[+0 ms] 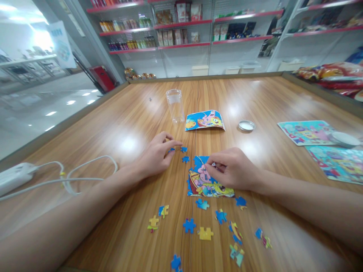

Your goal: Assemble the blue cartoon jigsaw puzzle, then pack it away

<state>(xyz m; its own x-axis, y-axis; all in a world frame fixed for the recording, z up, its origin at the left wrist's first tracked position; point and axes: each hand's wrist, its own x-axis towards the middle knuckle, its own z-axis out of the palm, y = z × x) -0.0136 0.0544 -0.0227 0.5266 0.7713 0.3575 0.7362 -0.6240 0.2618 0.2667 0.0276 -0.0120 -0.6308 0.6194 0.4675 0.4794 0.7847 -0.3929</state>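
A partly joined cartoon jigsaw puzzle lies flat on the wooden table, its left edge uneven with tabs. Over its upper right part my right hand is closed in a pinch, fingertips at the picture; whatever is between them is hidden. My left hand rests to the left, fingers apart, index finger reaching to a blue puzzle piece. Another blue piece lies just below that one, and one more is partly under the left thumb. Nearer to me are several loose pieces, including a yellow piece and a blue piece.
Behind the puzzle are a curved picture card, a clear plastic cup-shaped container and a round lid. Picture sheets with another lid lie right. A white power strip and cable lie left.
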